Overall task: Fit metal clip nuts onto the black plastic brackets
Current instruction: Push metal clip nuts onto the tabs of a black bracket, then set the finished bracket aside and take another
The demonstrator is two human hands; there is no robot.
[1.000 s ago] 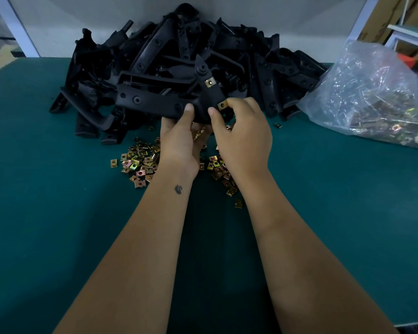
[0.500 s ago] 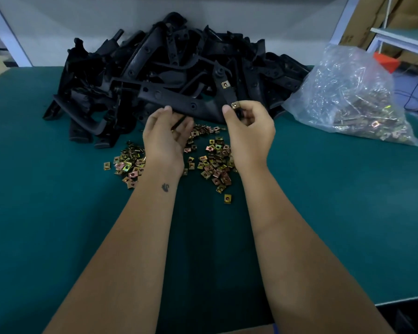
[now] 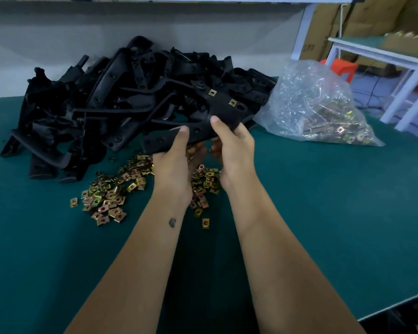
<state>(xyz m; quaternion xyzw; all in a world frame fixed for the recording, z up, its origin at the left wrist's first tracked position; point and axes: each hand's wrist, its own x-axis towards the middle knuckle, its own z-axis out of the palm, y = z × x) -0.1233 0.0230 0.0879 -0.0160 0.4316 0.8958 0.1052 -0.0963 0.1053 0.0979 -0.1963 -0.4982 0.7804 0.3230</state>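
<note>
Both hands hold one black plastic bracket (image 3: 217, 116) above the table, tilted up to the right. My left hand (image 3: 176, 165) grips its lower left end with the thumb on top. My right hand (image 3: 234, 150) grips its middle, thumb pressed on the upper face. Two brass clip nuts sit on the bracket's upper arm, one (image 3: 212, 92) higher and one (image 3: 232, 102) lower. Loose clip nuts (image 3: 111, 194) lie scattered on the green table under my hands. A single nut (image 3: 205, 223) lies apart, nearer to me.
A big heap of black brackets (image 3: 106, 104) fills the back of the green table (image 3: 323, 213). A clear plastic bag of clip nuts (image 3: 316, 107) lies at the right. The table's right front edge runs close by, with white shelving (image 3: 401, 68) and cardboard boxes beyond.
The bracket has been lifted and turned. My right hand moved from pinching the nut at its arm to gripping its middle. My left hand now grips the lower end. The head camera tilted.
</note>
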